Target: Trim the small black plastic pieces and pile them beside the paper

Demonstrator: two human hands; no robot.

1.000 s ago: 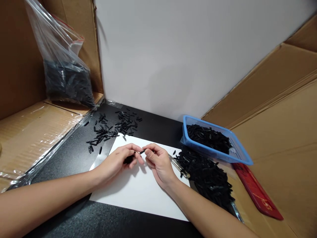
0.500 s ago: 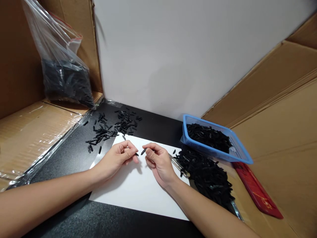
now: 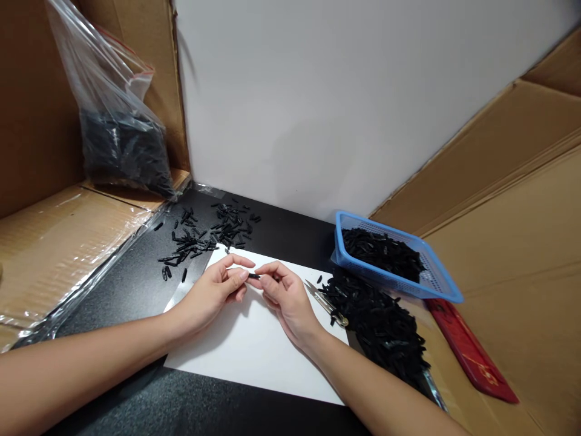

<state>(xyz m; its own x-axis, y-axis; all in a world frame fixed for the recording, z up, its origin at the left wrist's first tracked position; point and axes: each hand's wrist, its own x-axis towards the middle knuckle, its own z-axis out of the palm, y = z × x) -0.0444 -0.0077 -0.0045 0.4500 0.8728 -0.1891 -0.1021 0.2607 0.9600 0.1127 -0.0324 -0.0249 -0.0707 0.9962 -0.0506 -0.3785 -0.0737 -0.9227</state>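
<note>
The left hand (image 3: 213, 295) and right hand (image 3: 290, 301) together pinch a black piece (image 3: 253, 276) above the paper (image 3: 254, 354), left of the snips (image 3: 334, 311).

The left hand (image 3: 211, 292) and right hand (image 3: 289, 298) pinch one small black piece (image 3: 254, 276); white paper (image 3: 254, 351) lies below. At right stands a blue basket (image 3: 372, 269); dark pieces (image 3: 384, 251) lie inside.

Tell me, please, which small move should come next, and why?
Perhaps turn the small black piece slightly: the left hand and right hand seem to pinch its opposite ends above the white paper, partly covering it.
</note>
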